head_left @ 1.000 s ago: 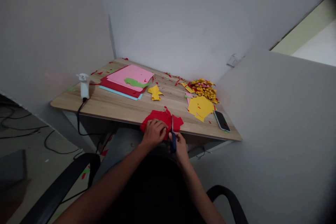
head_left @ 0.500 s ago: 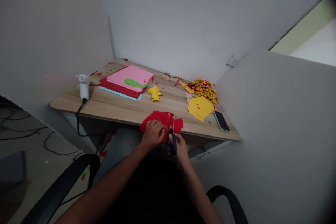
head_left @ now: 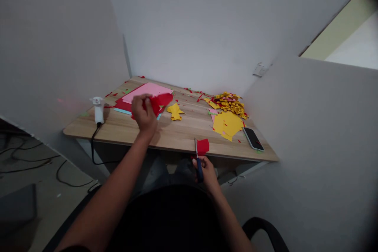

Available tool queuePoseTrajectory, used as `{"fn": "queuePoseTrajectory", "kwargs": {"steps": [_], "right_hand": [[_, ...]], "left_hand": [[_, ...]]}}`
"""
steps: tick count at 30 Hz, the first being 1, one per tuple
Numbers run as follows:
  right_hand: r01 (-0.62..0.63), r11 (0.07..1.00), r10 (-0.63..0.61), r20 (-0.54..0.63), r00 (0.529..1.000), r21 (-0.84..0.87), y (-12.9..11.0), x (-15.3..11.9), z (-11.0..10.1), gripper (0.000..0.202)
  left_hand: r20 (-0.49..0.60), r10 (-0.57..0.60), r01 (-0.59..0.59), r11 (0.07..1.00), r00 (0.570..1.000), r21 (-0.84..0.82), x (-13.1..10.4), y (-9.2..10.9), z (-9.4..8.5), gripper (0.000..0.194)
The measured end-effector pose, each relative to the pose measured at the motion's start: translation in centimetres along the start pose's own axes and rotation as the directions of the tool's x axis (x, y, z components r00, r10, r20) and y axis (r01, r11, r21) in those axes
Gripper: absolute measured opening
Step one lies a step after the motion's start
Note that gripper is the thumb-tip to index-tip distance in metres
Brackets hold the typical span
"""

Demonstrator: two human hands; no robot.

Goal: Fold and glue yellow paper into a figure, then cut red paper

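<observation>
My left hand [head_left: 143,111] is raised over the stacked sheets, its fingers closed on a piece of red paper [head_left: 162,100]. Under it lie a pink sheet [head_left: 156,88], a red sheet [head_left: 121,104] and a light blue one, partly covered by the hand. At the table's front edge my right hand [head_left: 207,171] grips scissors [head_left: 199,168] with dark blue handles, blades pointing away from me. Right beside the blades is a small red paper piece [head_left: 203,147]. A yellow paper cutout [head_left: 175,112] lies between the stack and the scissors.
On the wooden table [head_left: 177,136], a heap of yellow folded pieces [head_left: 228,102] lies at the back right, with yellow sheets [head_left: 228,124] before it. A phone [head_left: 252,138] is near the right edge. A white corded device [head_left: 99,111] stands at the left. Walls enclose the table.
My left hand has lifted the larger red paper from the front edge and carried it up and left over the stack. The scissors and small red piece remain near the edge.
</observation>
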State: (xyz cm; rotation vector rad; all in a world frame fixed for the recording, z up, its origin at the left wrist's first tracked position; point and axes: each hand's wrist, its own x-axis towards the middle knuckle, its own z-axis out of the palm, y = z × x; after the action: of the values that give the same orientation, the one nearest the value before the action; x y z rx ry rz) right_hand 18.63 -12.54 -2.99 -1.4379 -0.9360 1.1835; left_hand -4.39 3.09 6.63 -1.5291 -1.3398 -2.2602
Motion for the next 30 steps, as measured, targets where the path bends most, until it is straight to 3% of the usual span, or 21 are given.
{"fn": "queuePoseTrajectory", "kwargs": {"steps": [2, 5, 8, 11, 13, 16, 18, 20, 22, 23, 26, 30], "right_hand": [[-0.006, 1.0, 0.006, 0.009, 1.0, -0.001, -0.1, 0.0, -0.1, 0.061], [-0.013, 1.0, 0.013, 0.021, 1.0, -0.001, -0.3, 0.1, -0.1, 0.062], [-0.015, 1.0, 0.014, 0.025, 1.0, 0.004, -0.7, 0.1, -0.1, 0.061], [-0.025, 1.0, 0.024, 0.022, 0.999, 0.01, -0.9, 0.1, -0.1, 0.059], [-0.037, 0.999, 0.036, 0.018, 0.999, 0.013, -1.0, 0.2, -0.2, 0.058], [-0.062, 0.998, 0.061, 0.02, 0.998, 0.018, -1.0, 0.3, -0.5, 0.058], [-0.076, 0.997, 0.076, 0.027, 0.997, 0.019, -1.0, 0.4, -0.7, 0.059], [-0.079, 0.997, 0.079, 0.03, 0.996, 0.015, -1.0, 0.4, -0.8, 0.06], [-0.072, 0.997, 0.072, 0.029, 0.997, 0.004, -1.1, 0.4, -0.8, 0.06], [-0.065, 0.998, 0.065, 0.028, 0.997, -0.004, -1.1, 0.4, -0.8, 0.06], [-0.039, 0.999, 0.04, 0.029, 0.999, -0.022, -1.2, 0.4, -0.8, 0.057], [-0.017, 0.999, 0.017, 0.016, 1.0, -0.03, -1.0, 0.8, -0.8, 0.054]], "left_hand": [[-0.026, 0.027, -0.027, 0.999, 0.999, 0.019, 3.5, -1.0, 1.3, 0.024], [0.294, 0.029, -0.093, 0.974, 0.955, 0.205, 6.3, -3.9, 3.0, 0.026], [0.47, -0.043, -0.088, 0.963, 0.882, 0.254, 6.5, -7.2, 3.9, 0.019], [0.563, -0.077, -0.109, 0.951, 0.823, 0.289, 5.0, -8.4, 4.2, 0.016], [0.614, -0.056, -0.149, 0.949, 0.787, 0.277, 3.5, -7.3, 4.4, 0.017], [0.725, 0.03, -0.229, 0.957, 0.688, 0.177, 0.5, -2.9, 4.3, 0.023], [0.808, 0.115, -0.263, 0.963, 0.578, 0.051, -1.9, 0.9, 4.1, 0.023], [0.885, 0.163, -0.209, 0.975, 0.436, -0.077, -4.5, 4.3, 4.0, 0.027], [0.954, 0.114, -0.172, 0.983, 0.278, -0.068, -6.8, 6.7, 4.3, 0.027], [0.966, 0.096, -0.176, 0.983, 0.24, -0.054, -7.8, 7.5, 4.7, 0.023], [0.979, 0.024, -0.179, 0.984, 0.2, 0.013, -9.9, 8.0, 6.3, 0.02], [0.979, -0.066, -0.129, 0.987, 0.193, 0.092, -11.0, 6.9, 8.2, 0.022]]}}
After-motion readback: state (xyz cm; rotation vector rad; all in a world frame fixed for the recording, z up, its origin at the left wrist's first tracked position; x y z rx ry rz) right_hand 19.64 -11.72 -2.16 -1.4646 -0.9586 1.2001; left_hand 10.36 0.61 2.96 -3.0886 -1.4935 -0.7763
